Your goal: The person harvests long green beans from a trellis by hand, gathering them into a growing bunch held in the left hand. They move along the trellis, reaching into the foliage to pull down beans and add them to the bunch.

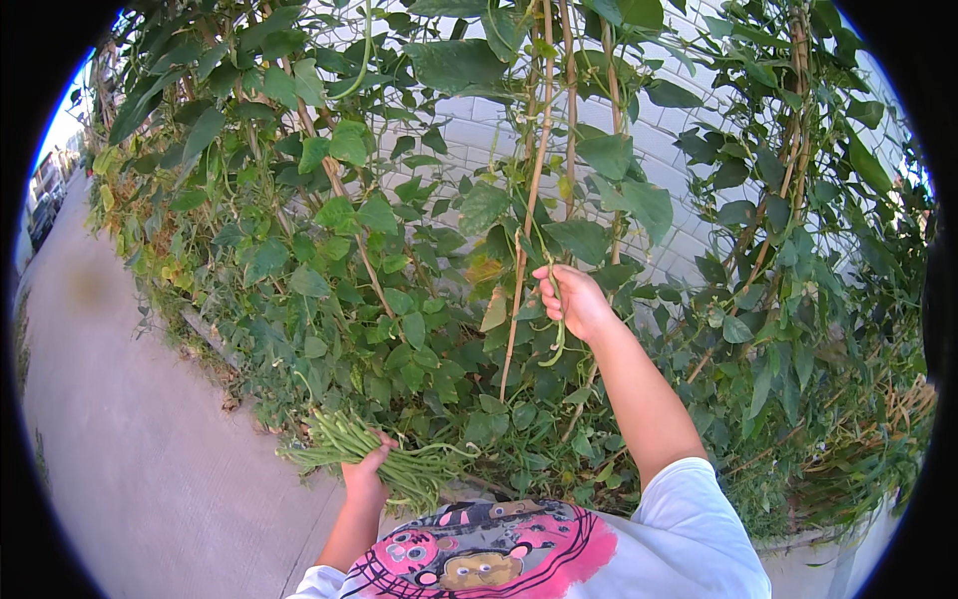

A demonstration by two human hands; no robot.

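Observation:
A thick bunch of long green beans (419,468) is gripped in my left hand (367,468), low at the left of my body, over the path's edge. My right hand (576,299) is raised among the vines, its fingers closed around a green bean pod (557,341) whose lower end curls below the hand. The pod's upper end runs up toward a stem beside a thin wooden pole (535,195); whether it is still attached is hard to tell. Another long bean (363,64) hangs from the vines at the upper left.
Climbing bean plants (277,254) cover several poles before a white brick wall (471,123). More poles with vines (793,142) stand at the right. A concrete path (150,419) runs along the left, with a low kerb (206,337) by the plants.

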